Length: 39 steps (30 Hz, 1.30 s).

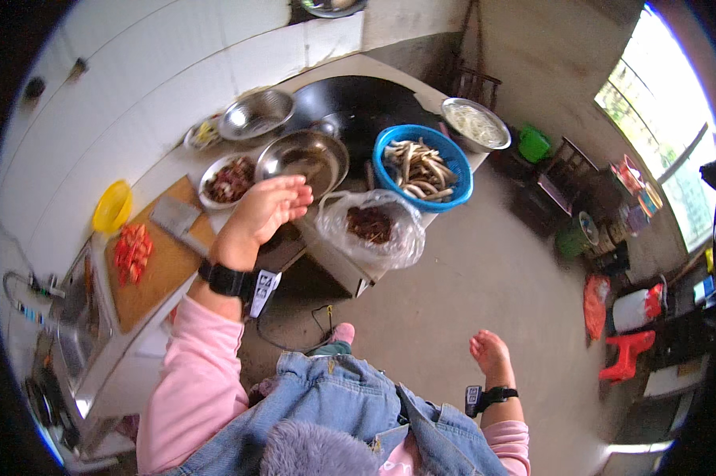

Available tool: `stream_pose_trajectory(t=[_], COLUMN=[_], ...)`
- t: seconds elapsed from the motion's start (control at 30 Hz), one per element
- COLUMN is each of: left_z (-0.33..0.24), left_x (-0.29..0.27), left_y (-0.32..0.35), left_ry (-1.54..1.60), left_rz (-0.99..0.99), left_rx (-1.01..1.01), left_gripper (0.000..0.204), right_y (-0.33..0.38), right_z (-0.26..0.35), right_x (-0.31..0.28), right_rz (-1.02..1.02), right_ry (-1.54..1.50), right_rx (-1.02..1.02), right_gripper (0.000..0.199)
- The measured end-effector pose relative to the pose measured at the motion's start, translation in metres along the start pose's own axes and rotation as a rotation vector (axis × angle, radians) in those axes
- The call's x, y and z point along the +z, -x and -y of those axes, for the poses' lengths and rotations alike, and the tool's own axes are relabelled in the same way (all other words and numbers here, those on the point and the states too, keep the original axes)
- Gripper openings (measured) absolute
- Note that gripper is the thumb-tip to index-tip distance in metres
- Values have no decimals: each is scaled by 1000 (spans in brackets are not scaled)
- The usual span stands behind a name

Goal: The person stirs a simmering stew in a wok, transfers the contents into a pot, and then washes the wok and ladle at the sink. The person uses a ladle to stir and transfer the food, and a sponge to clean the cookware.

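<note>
My left hand [272, 208] is raised at the near edge of the steel bowl [324, 152], its fingers stretched out and holding nothing. Whether it touches the bowl cannot be told. Just left of it stands a white plate of dark sliced meat [230, 179]. To its right, a clear plastic bag [401, 238] lies open around dark reddish-brown dried food [370, 225]. My right hand [491, 350] hangs low over the floor at my side, away from the counter, with loosely bent fingers and nothing seen in it.
Chopped red peppers [133, 252] and a cleaver [177, 223] lie on a wooden board [163, 274], near a yellow basket [113, 206]. Behind are a colander [257, 114] and a large wok [366, 99]. A blue basket [466, 190] holds pale strips. A red stool [629, 353] stands right.
</note>
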<state>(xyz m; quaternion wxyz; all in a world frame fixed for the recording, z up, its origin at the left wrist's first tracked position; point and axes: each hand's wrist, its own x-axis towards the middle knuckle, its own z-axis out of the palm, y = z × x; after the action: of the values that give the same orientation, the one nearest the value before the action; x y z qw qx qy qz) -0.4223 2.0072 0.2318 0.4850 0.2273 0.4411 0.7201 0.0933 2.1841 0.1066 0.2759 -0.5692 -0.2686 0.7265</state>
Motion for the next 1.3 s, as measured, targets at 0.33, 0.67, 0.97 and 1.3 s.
stream_pose_trajectory(t=[0.33,0.67,0.97,1.3], left_z=[82,95,64,24], left_x=[-94,-156,-248,-305], left_y=[345,576,769,830], left_ry=[123,226,295,287], left_rz=[-755,-1136,-1175,-1197], left_rx=[-236,43,329,371], left_gripper=[19,20,29,24], right_y=[-20,-5,199,343], right_z=[-139,-223,-394,-467], right_x=[-113,104,429,585], right_rz=[341,670,1486,1606], right_ry=[2172,1833,1639,1704], right_rx=[-103,-474,-798,-1105], right_gripper=[78,54,45,31])
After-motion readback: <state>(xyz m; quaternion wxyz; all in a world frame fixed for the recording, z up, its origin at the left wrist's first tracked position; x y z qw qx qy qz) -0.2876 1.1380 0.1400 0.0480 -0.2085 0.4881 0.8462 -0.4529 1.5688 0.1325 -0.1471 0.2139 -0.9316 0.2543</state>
